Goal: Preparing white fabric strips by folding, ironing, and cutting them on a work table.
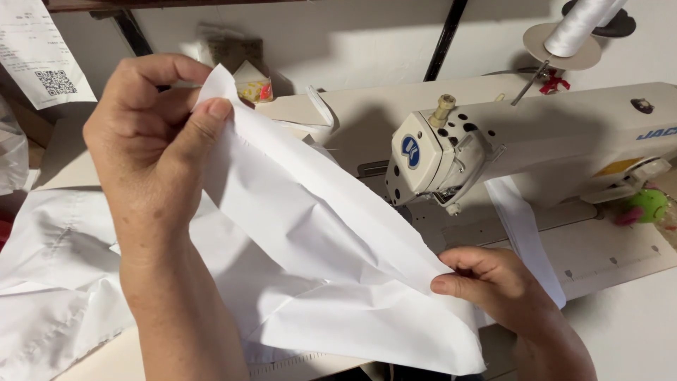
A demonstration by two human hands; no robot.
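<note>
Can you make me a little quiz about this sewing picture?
1. True or false: the left hand pinches the top corner of the white cloth.
2. What does the right hand grip? A) the thread cone B) the cloth's edge C) the green ball
3. Fill in: behind the cloth stands a cream sewing ____.

Key:
1. True
2. B; the thread cone and green ball are untouched.
3. machine

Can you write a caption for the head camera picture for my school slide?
Left hand and right hand pinch a white fabric piece stretched between them, before a cream sewing machine.
</note>
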